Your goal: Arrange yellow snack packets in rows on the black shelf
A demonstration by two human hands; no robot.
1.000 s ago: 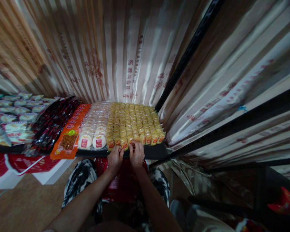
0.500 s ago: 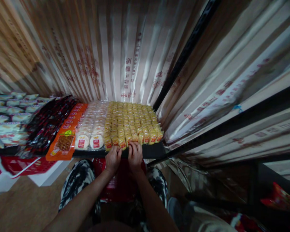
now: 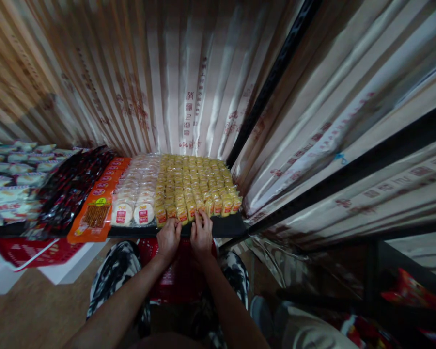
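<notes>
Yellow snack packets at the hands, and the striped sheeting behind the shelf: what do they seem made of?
Yellow snack packets: glossy plastic film, judging by small highlights on each wrapper. Striped sheeting: seemingly thin plastic or coated foil, shiny, with long glare streaks and folds. Both hands touch the front row.

A shelf (image 3: 225,226) is backed by a curtain (image 3: 174,77). Rows of small snack packets (image 3: 196,186) are laid over the shelf's right end, up to its right edge. Round cake packs (image 3: 136,194) are set just to their left, then a flat packet of sticks (image 3: 94,215), then dark wrapped packets (image 3: 72,186), with more bags (image 3: 10,182) at the far left. Both hands, left (image 3: 168,238) and right (image 3: 202,235), are placed at the shelf's front edge, touching the front row of small packets. A basket (image 3: 178,276) is set below the shelf, between the knees.
</notes>
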